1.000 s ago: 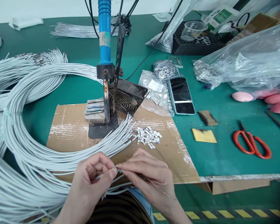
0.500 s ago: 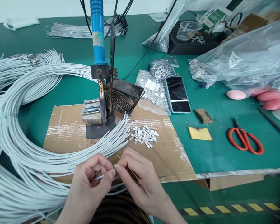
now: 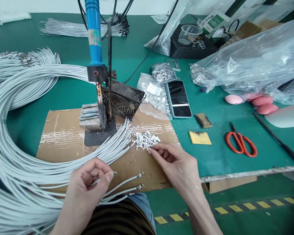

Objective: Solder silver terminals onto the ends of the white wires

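Note:
My left hand is closed, thumb against index finger, on a white cable whose dark-tipped end pokes out past the thumb. My right hand reaches to the near right edge of a pile of small metal connectors. Its thumb and index fingertips pinch together at one connector; whether it is gripped I cannot tell. A thin solder wire runs through the same hand and out over the wrist. Below the left hand, several white cables end in small metal connectors.
A blue-handled soldering iron stands upright in a holder beside a small black fan. A large coil of white cables covers the left. Rightward lie a phone, a yellow sponge and red-handled scissors. Cardboard covers the table's front.
My right hand has moved away from the left hand, up and right to the connector pile. My left hand keeps its cable. The view has shifted slightly, and the connector-ended cables below now show.

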The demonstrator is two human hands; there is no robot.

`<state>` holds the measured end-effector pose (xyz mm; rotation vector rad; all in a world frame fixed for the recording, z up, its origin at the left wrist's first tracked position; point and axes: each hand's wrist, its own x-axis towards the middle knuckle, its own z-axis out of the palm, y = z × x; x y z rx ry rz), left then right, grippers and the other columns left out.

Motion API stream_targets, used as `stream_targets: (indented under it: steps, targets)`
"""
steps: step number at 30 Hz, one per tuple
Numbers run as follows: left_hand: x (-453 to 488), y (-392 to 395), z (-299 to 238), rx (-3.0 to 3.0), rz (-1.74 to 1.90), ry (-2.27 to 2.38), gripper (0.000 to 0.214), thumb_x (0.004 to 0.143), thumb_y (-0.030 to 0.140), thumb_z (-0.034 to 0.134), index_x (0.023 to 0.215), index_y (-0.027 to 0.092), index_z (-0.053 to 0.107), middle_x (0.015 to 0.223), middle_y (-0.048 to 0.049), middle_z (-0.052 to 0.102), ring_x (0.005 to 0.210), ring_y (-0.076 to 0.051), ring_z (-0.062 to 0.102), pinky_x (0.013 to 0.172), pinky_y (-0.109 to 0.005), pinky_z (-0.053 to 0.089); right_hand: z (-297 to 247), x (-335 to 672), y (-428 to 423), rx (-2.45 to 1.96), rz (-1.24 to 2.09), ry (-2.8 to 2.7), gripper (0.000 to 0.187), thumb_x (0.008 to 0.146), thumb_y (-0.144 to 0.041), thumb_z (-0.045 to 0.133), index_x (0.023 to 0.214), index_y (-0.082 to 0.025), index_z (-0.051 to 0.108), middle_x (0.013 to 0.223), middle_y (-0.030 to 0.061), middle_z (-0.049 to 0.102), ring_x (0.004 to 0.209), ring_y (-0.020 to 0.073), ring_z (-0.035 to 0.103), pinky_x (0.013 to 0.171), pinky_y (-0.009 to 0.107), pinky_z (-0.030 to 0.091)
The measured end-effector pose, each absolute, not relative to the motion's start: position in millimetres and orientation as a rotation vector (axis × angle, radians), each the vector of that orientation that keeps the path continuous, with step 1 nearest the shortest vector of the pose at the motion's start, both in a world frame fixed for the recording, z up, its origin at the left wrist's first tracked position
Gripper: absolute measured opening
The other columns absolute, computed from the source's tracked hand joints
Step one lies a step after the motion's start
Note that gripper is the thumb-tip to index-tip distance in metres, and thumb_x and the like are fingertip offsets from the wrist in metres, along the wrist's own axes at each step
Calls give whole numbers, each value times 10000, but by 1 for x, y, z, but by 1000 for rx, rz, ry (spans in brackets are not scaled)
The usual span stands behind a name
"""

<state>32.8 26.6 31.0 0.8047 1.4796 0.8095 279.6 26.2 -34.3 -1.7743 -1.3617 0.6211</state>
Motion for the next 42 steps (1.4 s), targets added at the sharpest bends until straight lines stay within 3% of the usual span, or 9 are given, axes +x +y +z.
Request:
stream_targets:
  steps: [9, 12, 15, 18, 22, 25, 30, 34, 42]
  targets:
    - [35, 26, 31, 753, 876, 1492, 207, 670, 256, 874, 635, 153, 697, 493, 69, 518, 473, -50, 337, 474, -163, 231, -24, 282, 28, -1932, 904, -1324, 294, 867, -488, 742, 754, -219, 778, 536, 6, 695, 435, 164, 621, 440, 263, 474]
    - [35, 27, 32, 756, 895, 1494, 192, 669, 245, 871, 635, 148, 709, 491, 59, 545, 478, -52, 358, 470, -150, 254, -19, 278, 19, -1915, 944, -1184, 367, 879, -566, 749, 851, -201, 775, 643, 52, 781, 507, 198, 738, 515, 272, 608]
    - [34, 28, 31, 748, 919, 1485, 175, 657, 219, 881, 635, 147, 723, 519, 45, 585, 497, -60, 435, 484, -138, 319, -9, 262, 13, -1759, 974, -980, 302, 816, -486, 869, 868, -208, 763, 723, 57, 813, 610, 200, 795, 634, 252, 668]
    - [34, 29, 31, 741, 937, 1468, 159, 653, 190, 888, 635, 155, 734, 545, 37, 619, 527, -65, 493, 511, -126, 374, -2, 238, 12, -1571, 1029, -866, 197, 823, -366, 895, 876, -232, 761, 688, 13, 795, 592, 160, 768, 627, 210, 653]
    - [34, 30, 32, 749, 954, 1439, 147, 647, 159, 889, 631, 167, 744, 649, -7, 724, 597, -95, 609, 558, -130, 453, -4, 210, 15, -1365, 1132, -924, 37, 887, -269, 840, 858, -247, 844, 641, -12, 743, 514, 111, 672, 503, 173, 570]
    - [35, 31, 34, 748, 965, 1412, 141, 641, 135, 884, 622, 170, 749, 719, -21, 753, 638, -114, 665, 594, -140, 510, -6, 198, 17, -1238, 1146, -1011, 111, 925, -219, 796, 913, -287, 882, 688, -15, 739, 529, 92, 636, 496, 166, 523]
    - [35, 32, 36, 732, 952, 1405, 143, 629, 121, 881, 613, 165, 746, 710, -18, 749, 612, -101, 660, 566, -118, 518, 1, 192, 22, -1176, 1202, -1108, 225, 909, -162, 784, 954, -344, 907, 793, 14, 785, 695, 124, 705, 586, 181, 538]
    - [35, 33, 38, 727, 933, 1438, 159, 609, 114, 888, 598, 160, 736, 743, -23, 768, 549, -62, 601, 520, -96, 485, 3, 193, 25, -1164, 1268, -1093, 248, 896, -163, 793, 963, -372, 908, 774, 13, 763, 690, 129, 693, 587, 192, 526]
    - [36, 35, 34, 737, 954, 1443, 157, 617, 103, 875, 593, 166, 733, 753, -36, 775, 641, -118, 704, 569, -123, 546, 0, 193, 27, -1171, 1321, -1084, 265, 899, -178, 789, 988, -400, 903, 791, 15, 754, 695, 131, 680, 573, 195, 504]
